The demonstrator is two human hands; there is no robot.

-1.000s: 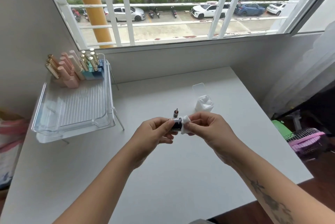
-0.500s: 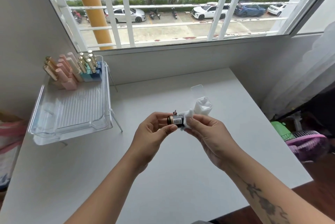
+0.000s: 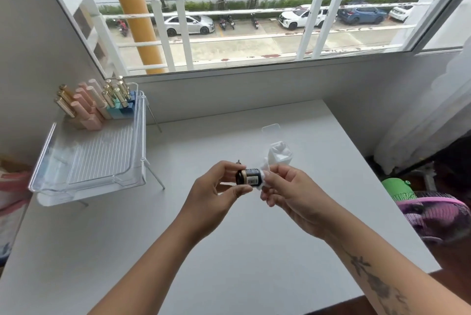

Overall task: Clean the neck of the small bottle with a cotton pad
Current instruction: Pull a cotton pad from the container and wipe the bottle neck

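Note:
A small dark bottle with a gold band and a white label lies sideways in the air above the white table. My left hand pinches its base end between thumb and fingers. My right hand holds a white cotton pad wrapped over the bottle's right end, so the neck is hidden. A small dark cap or brush pokes up just behind my left fingers.
An open clear box of white cotton pads stands just behind my right hand. A clear raised tray at the left holds several pink, gold and blue cosmetic tubes. The table's right edge drops to a pink fan.
The bottle has turned in my fingers, its label and gold band now facing me. Both hands stay together at the table's middle, the pad still on the bottle's end.

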